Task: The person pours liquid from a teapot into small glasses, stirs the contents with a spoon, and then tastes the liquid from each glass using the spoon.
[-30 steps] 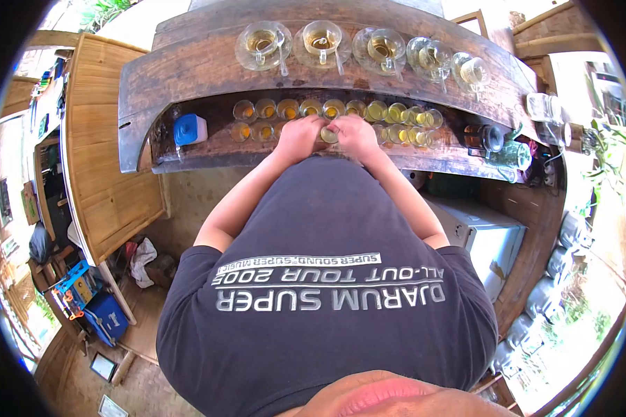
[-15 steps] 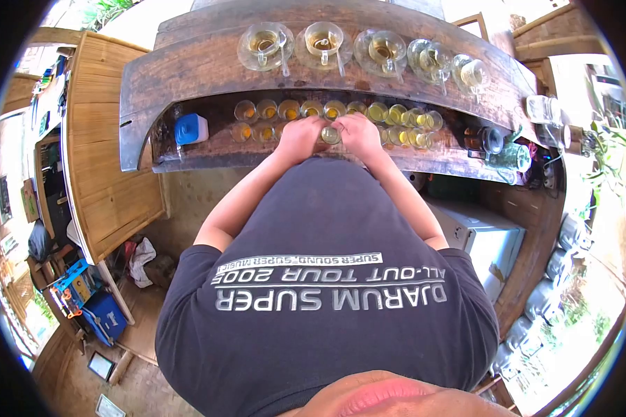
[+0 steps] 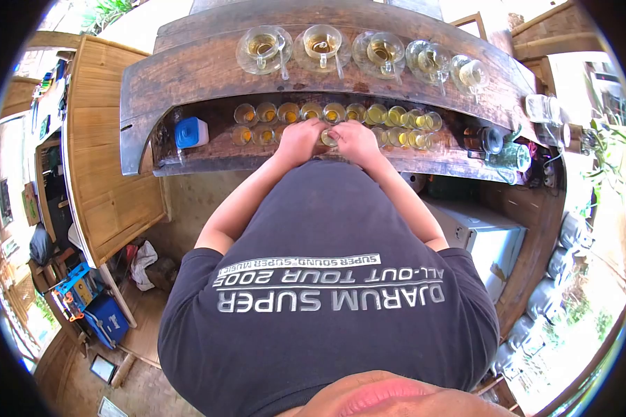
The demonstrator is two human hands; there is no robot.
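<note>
Both of your hands meet at the front row of the shelf, about midway along it. Your left hand (image 3: 300,141) lies to the left of a small glass (image 3: 328,138), and your right hand (image 3: 355,142) lies to its right; the glass sits between them, low on the shelf (image 3: 215,154) and near its front edge. The fingers of each hand are curled inward toward the glass, not spread; whether they press on its wall or only rest beside it cannot be told, as the fingertips are small and partly hidden. Directly behind your hands runs a back row (image 3: 311,112) of similar glasses, set closely side by side; the front row (image 3: 263,135) continues on both sides of your hands. Contents appear orange-yellow toward the left and paler yellow toward the right. At the left end of the shelf stands a container (image 3: 190,133) with a blue lid; at the right end are a dark jar (image 3: 492,140) and a greenish jar (image 3: 516,156), the latter lying nearer the edge. On the raised counter (image 3: 188,68) beyond, five cups (image 3: 322,43) stand in a curved line on glass saucers (image 3: 247,57), several with a spoon (image 3: 284,67) beside the cup. Your dark shirt (image 3: 327,229) fills the foreground.
</note>
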